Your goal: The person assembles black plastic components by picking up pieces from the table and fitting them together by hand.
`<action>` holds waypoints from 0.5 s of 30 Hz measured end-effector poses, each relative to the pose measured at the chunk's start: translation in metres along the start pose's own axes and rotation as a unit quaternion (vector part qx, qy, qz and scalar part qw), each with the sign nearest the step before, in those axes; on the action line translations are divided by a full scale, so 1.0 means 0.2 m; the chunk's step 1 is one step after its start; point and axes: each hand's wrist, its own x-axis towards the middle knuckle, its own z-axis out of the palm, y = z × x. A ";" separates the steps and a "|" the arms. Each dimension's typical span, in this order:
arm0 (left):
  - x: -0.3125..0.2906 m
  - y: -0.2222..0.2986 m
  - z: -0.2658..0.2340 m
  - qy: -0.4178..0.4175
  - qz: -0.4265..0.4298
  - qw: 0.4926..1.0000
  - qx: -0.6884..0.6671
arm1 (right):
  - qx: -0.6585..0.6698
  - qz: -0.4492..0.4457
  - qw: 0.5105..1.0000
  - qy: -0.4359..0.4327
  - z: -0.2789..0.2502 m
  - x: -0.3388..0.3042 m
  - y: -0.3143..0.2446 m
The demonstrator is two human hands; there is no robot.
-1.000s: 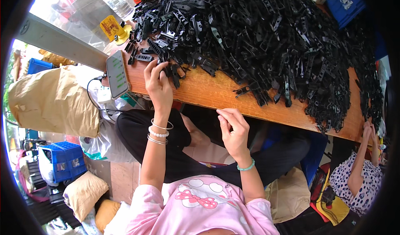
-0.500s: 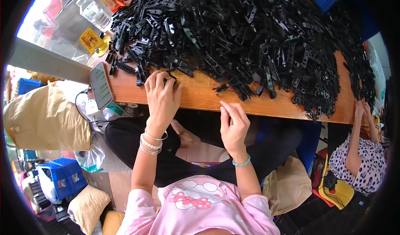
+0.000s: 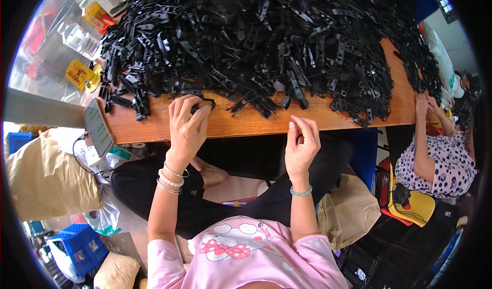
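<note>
A big heap of black plastic strips [image 3: 230,43] with slots and small openings covers most of the wooden table [image 3: 246,127]. At the heap's near edge, my left hand [image 3: 187,127] is closed, its thumb and fingers pinching a small black plastic piece [image 3: 209,103]. The fingers hide most of that piece. My right hand [image 3: 302,145] hovers at the table's front edge, apart from the heap. Its fingers are curled in toward the thumb; a dark spot shows between them, and what they hold, if anything, cannot be made out.
A phone-like slab [image 3: 97,127] leans at the table's left edge, near a yellow holder [image 3: 82,75] and a clear plastic bottle [image 3: 79,40]. At the right, another person [image 3: 435,158] reaches to the same table. A blue crate [image 3: 79,250] stands low at the left.
The whole view has shifted and turned slightly. My left hand still pinches a black piece by the heap. My right hand's fingers have curled differently, with a wider gap at the thumb.
</note>
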 end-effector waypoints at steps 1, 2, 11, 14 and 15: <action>0.01 0.01 0.01 -0.001 0.002 1.000 -0.007 | 0.004 0.004 1.000 -0.009 -0.01 0.00 0.01; 0.02 0.02 0.03 0.007 0.013 1.000 -0.010 | 0.002 0.014 1.000 -0.011 -0.02 -0.01 0.01; 0.06 0.03 0.08 0.025 0.051 0.998 0.012 | 0.005 0.025 0.999 0.022 -0.11 -0.01 0.11; 0.05 0.03 0.08 0.051 0.069 0.996 -0.009 | 0.005 0.026 0.999 0.026 -0.11 -0.02 0.10; 0.05 0.03 0.07 0.068 0.069 0.995 -0.038 | 0.016 0.026 0.999 0.024 -0.11 -0.03 0.10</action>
